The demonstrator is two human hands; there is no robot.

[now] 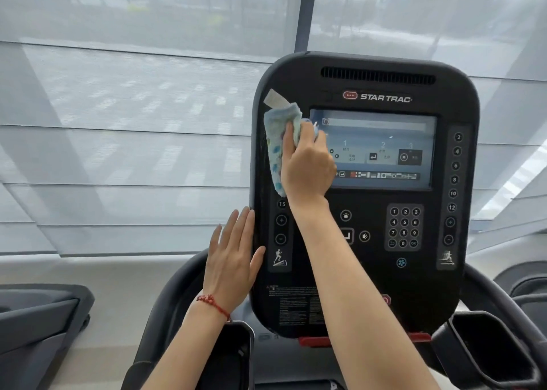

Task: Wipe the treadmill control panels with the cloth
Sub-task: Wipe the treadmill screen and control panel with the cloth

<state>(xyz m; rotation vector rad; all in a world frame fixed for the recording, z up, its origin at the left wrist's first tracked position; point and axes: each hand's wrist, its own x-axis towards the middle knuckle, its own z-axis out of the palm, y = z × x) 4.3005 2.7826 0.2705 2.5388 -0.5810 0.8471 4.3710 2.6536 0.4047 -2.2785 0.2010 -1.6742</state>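
Note:
A black Star Trac treadmill control panel (384,271) stands upright in front of me, with a lit screen (381,150) in its upper half and a number keypad (404,227) below. My right hand (306,164) is shut on a pale blue patterned cloth (276,141) and presses it against the panel at the screen's left edge. A white tag on the cloth sticks up above it. My left hand (232,259) lies flat with fingers spread against the panel's left edge; a red bracelet is on its wrist.
Black handrails (165,301) curve down on both sides of the panel, with cup holders (485,348) below. Part of another machine (38,324) sits at the lower left. A large window with sheer blinds (133,123) fills the background.

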